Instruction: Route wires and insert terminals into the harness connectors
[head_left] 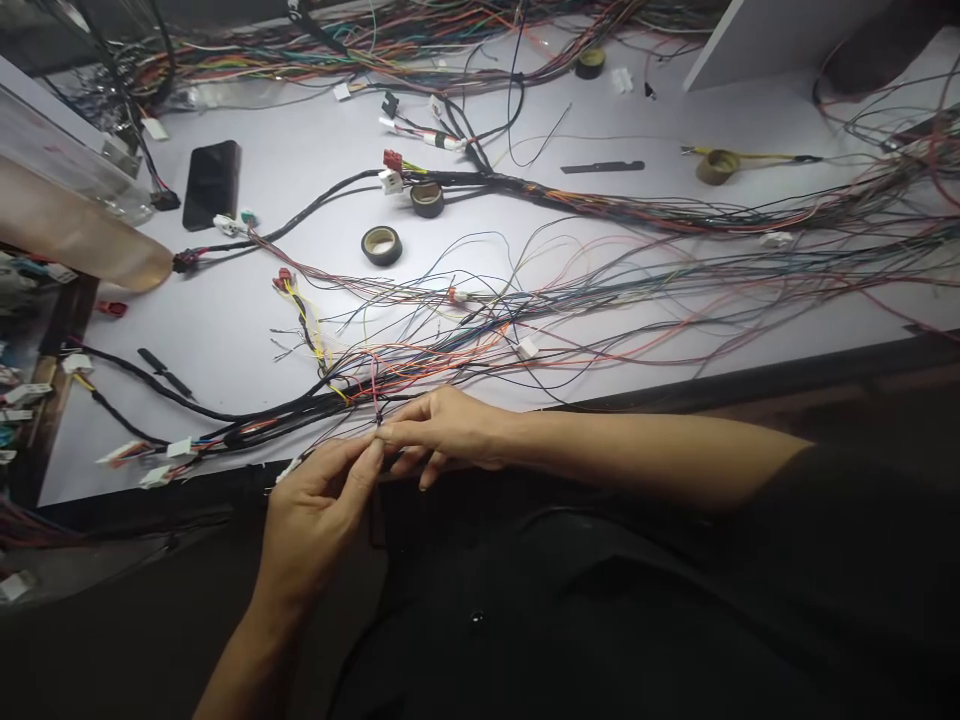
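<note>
At the table's front edge my left hand (322, 500) and my right hand (442, 430) meet, fingertips pinched together on a thin dark wire end. Pink wires (375, 385) run down into that pinch from the bundle above. Just behind my hands lies a black-taped wire harness (277, 410), its loose wires fanning out to the right. White connectors (180, 447) end its branches at the left. A yellow-wired branch with a red connector (283, 280) sticks up from it.
A second taped harness (510, 185) crosses the white table (300, 130). Around it are tape rolls (382, 245), a phone (212, 185), a dark flat blade (604, 167) and a small black tool (165, 373). More wires (300, 60) line the back; a clear plastic-wrapped roll (82, 220) is at left.
</note>
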